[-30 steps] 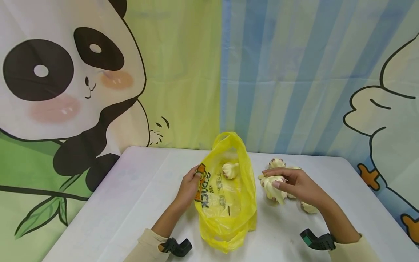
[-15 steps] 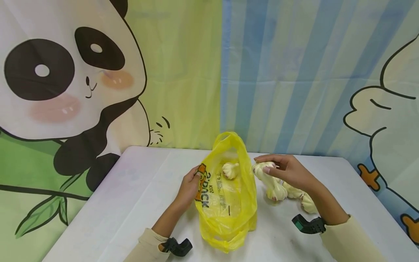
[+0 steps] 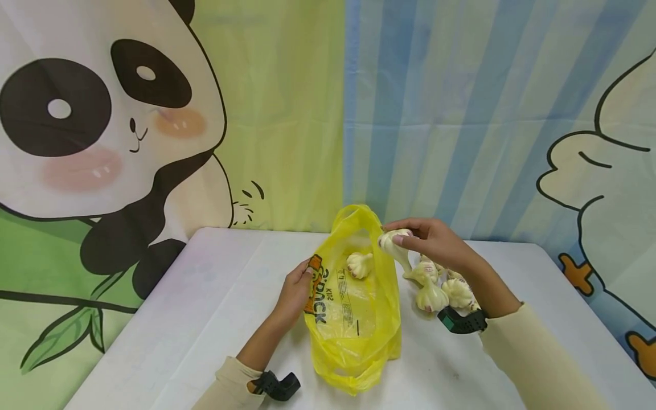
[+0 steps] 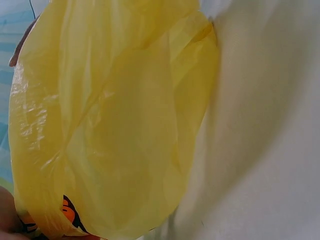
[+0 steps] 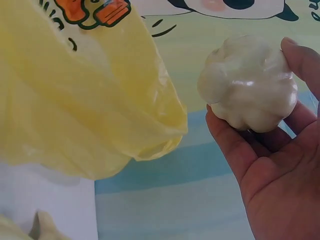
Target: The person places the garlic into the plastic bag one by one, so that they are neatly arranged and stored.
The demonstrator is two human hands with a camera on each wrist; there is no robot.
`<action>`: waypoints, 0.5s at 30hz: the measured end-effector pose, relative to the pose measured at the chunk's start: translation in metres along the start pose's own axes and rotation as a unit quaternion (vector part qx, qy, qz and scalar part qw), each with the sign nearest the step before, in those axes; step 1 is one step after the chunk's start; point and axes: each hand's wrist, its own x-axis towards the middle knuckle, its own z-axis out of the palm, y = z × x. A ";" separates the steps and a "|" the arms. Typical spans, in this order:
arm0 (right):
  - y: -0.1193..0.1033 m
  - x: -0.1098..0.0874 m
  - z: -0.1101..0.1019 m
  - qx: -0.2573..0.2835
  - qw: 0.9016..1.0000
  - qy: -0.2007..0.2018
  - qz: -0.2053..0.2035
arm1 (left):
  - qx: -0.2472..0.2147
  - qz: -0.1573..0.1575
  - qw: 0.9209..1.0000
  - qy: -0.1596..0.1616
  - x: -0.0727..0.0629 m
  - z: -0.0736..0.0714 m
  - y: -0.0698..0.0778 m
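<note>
A yellow plastic bag [image 3: 333,330] stands on the table with its mouth open toward me, and one garlic bulb [image 3: 360,265] lies inside. My left hand [image 3: 294,293] grips the bag's left rim, thumb on the printed side. In the left wrist view the bag [image 4: 120,115] fills most of the picture. My right hand [image 3: 435,242] holds another garlic bulb [image 3: 393,244] by thumb and fingers, raised at the bag's upper right rim. The right wrist view shows this bulb [image 5: 250,82] between thumb and fingers, apart from the bag [image 5: 100,100].
Several more garlic bulbs [image 3: 431,296] lie in a cluster on the white table [image 3: 215,296], right of the bag and below my right forearm. A curtain with cartoon prints [image 3: 287,114] hangs behind the table's far edge.
My right hand has lifted a garlic bulb off the cluster and carried it up and left to the bag's rim. The left hand has kept its grip on the bag.
</note>
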 end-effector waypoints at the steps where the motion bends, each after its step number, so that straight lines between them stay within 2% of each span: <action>1: -0.001 0.003 0.001 0.003 1.000 -0.001 0.000 | 0.001 0.001 1.000 0.001 0.000 0.000 -0.001; 11: -0.004 0.028 0.012 0.028 0.999 -0.024 0.016 | -0.009 -0.001 1.000 -0.002 -0.001 0.002 0.000; 15: -0.004 0.036 0.018 0.034 0.999 -0.037 0.007 | -0.014 -0.002 1.000 0.001 -0.002 0.003 0.001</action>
